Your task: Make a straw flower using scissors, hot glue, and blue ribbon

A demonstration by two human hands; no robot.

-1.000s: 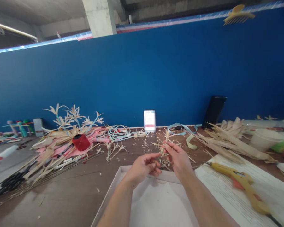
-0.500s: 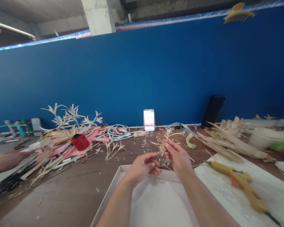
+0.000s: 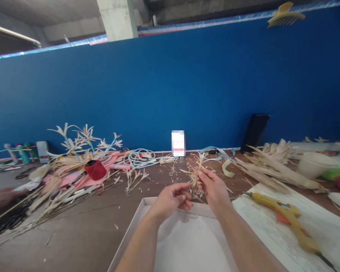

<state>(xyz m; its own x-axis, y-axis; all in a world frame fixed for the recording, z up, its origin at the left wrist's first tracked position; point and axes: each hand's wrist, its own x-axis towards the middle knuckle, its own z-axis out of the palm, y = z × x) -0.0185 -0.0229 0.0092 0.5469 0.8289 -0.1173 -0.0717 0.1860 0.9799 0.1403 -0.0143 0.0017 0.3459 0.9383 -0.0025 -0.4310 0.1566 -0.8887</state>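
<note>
While I watch from far off, the right grip (image 3: pixel 214 187) pinches a straw flower (image 3: pixel 200 162) over the tabletop (image 3: pixel 87 234); I can't tell whether the left grip (image 3: pixel 171 201) holds anything. Other flowers (image 3: pixel 87 133) look done; this one seems unfinished.

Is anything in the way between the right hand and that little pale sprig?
Nothing visible stands between them: the right hand has its fingertips on the pale sprig. The left hand is close by on the other side, not blocking; I can't tell whether it touches the sprig.
</note>
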